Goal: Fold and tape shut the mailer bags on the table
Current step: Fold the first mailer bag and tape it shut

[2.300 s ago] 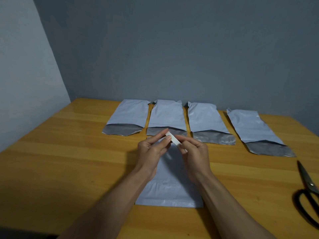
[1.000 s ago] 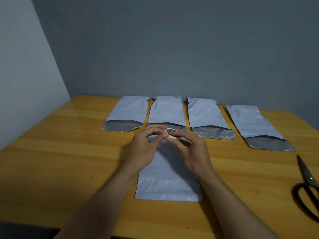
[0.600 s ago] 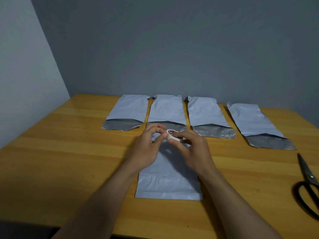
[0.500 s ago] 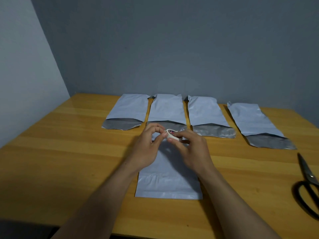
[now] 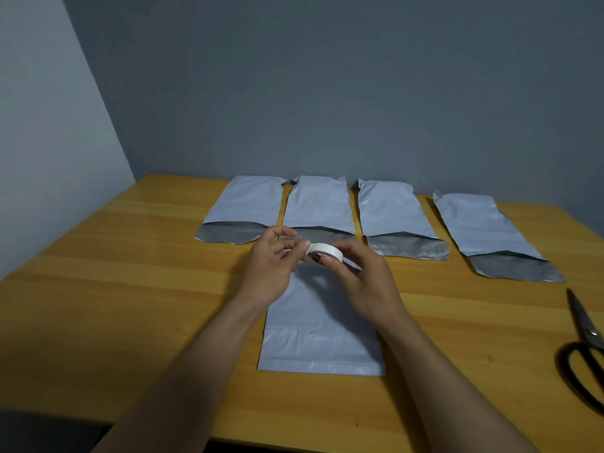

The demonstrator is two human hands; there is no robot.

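Note:
A small white tape roll (image 5: 327, 250) is held above the table between both hands. My right hand (image 5: 362, 279) grips the roll from the right. My left hand (image 5: 271, 266) pinches at its left edge with thumb and fingers. Under the hands lies a light grey mailer bag (image 5: 320, 338), flat, its far end hidden by my hands. Behind it several more mailer bags lie in a row with their dark grey flaps open toward me: one at far left (image 5: 243, 207), one at the middle (image 5: 318, 204), another right of it (image 5: 394, 214) and one at far right (image 5: 483, 230).
Black-handled scissors (image 5: 585, 341) lie at the table's right edge. The wooden table (image 5: 114, 289) meets a grey wall at the back and a lighter wall at the left. Its front edge runs just under my forearms.
The roll has turned in my hands from edge-on to showing its face and then its rim. Both hands stayed above the near bag. The view shifted slightly downward.

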